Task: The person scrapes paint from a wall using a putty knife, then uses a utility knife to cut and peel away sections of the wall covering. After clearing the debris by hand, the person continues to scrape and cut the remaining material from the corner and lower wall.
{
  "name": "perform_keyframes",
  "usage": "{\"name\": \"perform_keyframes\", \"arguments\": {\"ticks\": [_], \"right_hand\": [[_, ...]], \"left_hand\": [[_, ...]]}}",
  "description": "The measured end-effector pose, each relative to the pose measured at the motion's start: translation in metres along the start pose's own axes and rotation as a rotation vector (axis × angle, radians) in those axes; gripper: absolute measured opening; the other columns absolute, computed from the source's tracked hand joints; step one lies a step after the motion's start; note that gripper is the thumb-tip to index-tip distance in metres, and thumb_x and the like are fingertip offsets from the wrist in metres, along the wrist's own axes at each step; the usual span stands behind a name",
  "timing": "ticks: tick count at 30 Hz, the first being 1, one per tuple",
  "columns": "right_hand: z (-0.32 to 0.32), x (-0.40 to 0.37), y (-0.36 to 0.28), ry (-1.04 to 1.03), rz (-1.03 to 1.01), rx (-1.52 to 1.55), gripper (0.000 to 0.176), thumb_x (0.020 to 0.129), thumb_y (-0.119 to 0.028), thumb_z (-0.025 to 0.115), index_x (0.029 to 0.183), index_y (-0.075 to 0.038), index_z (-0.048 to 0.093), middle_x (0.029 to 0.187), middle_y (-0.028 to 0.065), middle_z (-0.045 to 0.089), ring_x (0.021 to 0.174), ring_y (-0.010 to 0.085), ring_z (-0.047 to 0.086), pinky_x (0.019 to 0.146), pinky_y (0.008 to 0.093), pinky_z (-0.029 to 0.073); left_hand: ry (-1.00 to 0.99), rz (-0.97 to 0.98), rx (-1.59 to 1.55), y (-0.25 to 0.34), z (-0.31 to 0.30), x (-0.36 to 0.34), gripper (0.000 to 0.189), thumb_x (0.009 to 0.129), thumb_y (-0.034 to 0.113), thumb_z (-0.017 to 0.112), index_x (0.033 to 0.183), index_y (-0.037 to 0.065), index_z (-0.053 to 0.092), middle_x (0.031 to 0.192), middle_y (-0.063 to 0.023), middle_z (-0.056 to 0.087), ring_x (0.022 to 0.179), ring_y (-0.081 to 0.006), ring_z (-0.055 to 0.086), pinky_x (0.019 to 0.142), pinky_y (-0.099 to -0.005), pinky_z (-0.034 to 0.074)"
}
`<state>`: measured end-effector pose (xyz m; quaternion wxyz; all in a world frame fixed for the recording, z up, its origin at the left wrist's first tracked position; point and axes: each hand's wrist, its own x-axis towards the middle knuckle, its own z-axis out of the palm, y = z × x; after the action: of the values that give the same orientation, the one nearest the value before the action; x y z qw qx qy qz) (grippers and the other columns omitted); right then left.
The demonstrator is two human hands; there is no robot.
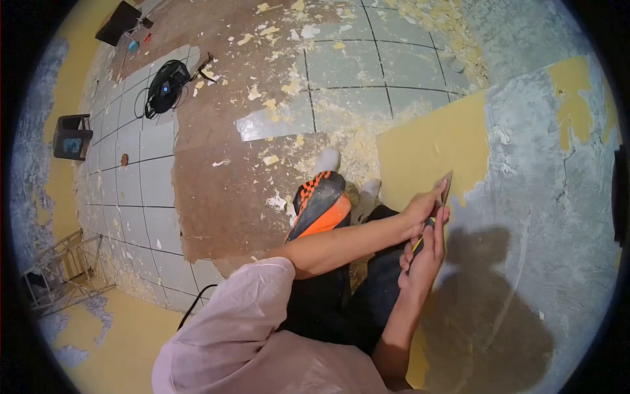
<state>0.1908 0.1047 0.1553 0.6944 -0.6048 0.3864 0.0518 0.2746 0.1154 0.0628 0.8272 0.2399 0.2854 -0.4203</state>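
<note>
yellow paint borders rough grey wall; i judge scraping in hand. right hand wraps the black-and-yellow-handled scraper near the paint's ragged edge, left hand seems to pinch its thin blade; the next stroke likely wants steady, shallow pressure.

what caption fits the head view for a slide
Left hand and right hand hold a bladed tool beside a patchy yellow-and-grey wall, flakes littering the floor.

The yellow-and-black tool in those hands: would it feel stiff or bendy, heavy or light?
The tool is probably stiff at its handle, which looks straight in the right hand. Its blade, at the left hand, may flex a little, since it looks thin. Likely light overall, being slim beside the hands.
</note>
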Motion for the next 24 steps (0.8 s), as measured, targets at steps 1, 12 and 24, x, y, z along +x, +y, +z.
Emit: {"name": "perform_keyframes", "arguments": {"ticks": [1,12,24], "right_hand": [[0.001,0.000,0.000,0.014,0.000,-0.008,0.044,0.092,-0.014,0.038,0.136,-0.020,0.034,0.069,0.0016,0.045,0.038,0.0047,0.034,0.030,0.0167,0.022],[-0.019,-0.007,0.022,0.041,-0.134,-0.178,0.044,0.094,-0.014,0.039,0.137,-0.015,0.032,0.061,-0.0035,0.040,0.044,0.0040,0.033,0.037,0.0201,0.028],[-0.024,-0.005,0.039,0.071,-0.252,-0.361,0.044,0.093,-0.011,0.035,0.136,-0.015,0.032,0.075,0.0000,0.047,0.051,0.0060,0.037,0.044,0.0203,0.033]], "left_hand": [[0.006,0.010,0.005,-0.005,-0.001,-0.002,0.054,0.082,0.060,0.047,0.076,0.007,0.052,0.058,-0.0048,0.051,0.048,-0.0141,0.046,0.044,-0.0302,0.039],[-0.002,-0.032,0.061,-0.011,0.013,-0.027,0.043,0.080,0.053,0.056,0.082,0.010,0.051,0.053,0.0018,0.044,0.042,-0.0083,0.042,0.036,-0.0202,0.034],[0.033,-0.036,0.044,-0.016,0.014,-0.023,0.041,0.082,0.051,0.056,0.088,0.011,0.046,0.057,0.0009,0.043,0.041,-0.0070,0.042,0.038,-0.0175,0.039]]}}
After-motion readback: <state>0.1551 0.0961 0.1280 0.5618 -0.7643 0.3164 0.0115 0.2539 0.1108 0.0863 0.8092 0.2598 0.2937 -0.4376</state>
